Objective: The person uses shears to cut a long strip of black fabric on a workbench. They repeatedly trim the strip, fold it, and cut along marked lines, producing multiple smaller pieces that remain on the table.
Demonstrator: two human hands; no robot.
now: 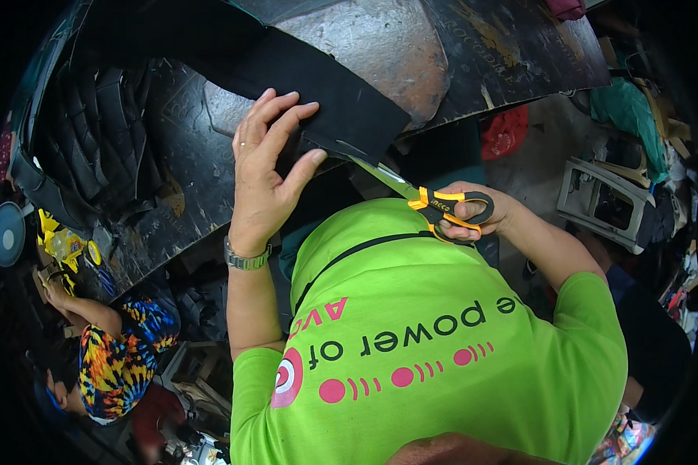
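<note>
A long black strip of fabric-like material (341, 97) lies across the table and over a worn metal slab (411, 54). My left hand (267, 167), wearing a ring and a metal watch, rests at its near edge with fingers stretched out and the thumb apart. In my right hand (488, 208) is a pair of scissors (402, 184) with black and orange handles; fingers and thumb sit in the loops. The blades point up and left, their tips at the near edge of the black material, close to my left thumb. Part of the lower blade is hard to make out.
Stacked black pieces (93, 139) lie on the dark table (512, 46) at left. A co-worker in a multicoloured shirt (120, 356) sits at lower left, beside yellow packaging (60, 242). At right are a grey frame (606, 203), a green bag (630, 116) and a red bag (506, 132).
</note>
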